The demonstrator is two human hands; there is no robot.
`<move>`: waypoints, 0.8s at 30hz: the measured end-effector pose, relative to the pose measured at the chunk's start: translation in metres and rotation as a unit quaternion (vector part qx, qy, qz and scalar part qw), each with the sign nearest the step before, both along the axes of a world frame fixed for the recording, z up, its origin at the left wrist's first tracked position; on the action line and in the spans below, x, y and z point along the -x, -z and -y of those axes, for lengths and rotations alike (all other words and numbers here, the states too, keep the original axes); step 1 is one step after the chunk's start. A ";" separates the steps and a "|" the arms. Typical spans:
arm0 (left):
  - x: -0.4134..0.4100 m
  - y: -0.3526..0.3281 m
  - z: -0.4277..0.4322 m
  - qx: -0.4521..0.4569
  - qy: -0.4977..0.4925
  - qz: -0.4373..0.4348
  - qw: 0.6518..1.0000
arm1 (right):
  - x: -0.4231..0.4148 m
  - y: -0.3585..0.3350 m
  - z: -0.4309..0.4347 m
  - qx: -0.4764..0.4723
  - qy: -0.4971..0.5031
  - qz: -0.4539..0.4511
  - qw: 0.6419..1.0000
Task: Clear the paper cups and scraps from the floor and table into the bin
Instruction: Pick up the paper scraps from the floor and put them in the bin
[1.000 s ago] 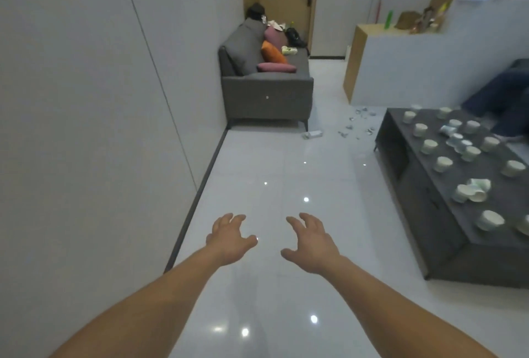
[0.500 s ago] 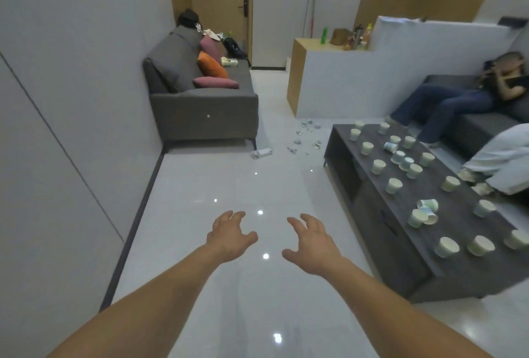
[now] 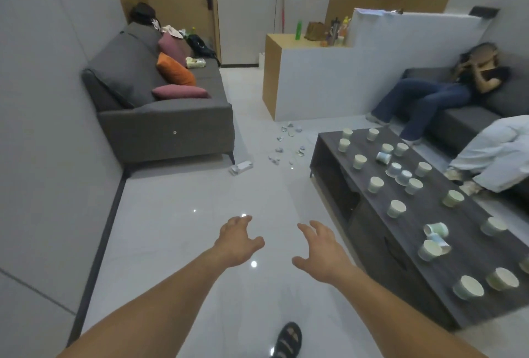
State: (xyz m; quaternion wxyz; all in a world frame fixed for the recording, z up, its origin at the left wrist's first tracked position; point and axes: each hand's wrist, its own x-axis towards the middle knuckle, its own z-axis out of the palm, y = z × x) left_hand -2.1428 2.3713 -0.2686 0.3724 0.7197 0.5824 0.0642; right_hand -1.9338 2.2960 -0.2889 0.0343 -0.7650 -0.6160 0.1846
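The left hand and the right hand reach out over the floor, side by side. Both hold nothing, with fingers spread and a bit bent. Lots of paper cups sit all over the desk, from its far edge to its near corner. A few lie tipped over. Small scraps lie on the floor near the desk's far corner. 1 more cup, maybe squashed, lies by the sofa leg.

The left hand and right hand hung outstretched over the glossy white tiled floor, fingers spread, loosely curled, empty. Pale paper cups dotted the dark grey wood-grain low table at two o'clock. Small paper scraps lay at twelve o'clock, near the grey fabric sofa at ten.
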 end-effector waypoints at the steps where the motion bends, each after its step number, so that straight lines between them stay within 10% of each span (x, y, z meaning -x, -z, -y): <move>1: -0.010 0.001 -0.021 0.001 0.002 -0.001 1.000 | -0.008 0.003 -0.022 -0.001 0.000 0.000 1.000; 24: -0.186 0.036 -0.477 0.047 -0.021 0.007 0.999 | -0.187 0.021 -0.482 0.020 -0.027 -0.012 0.999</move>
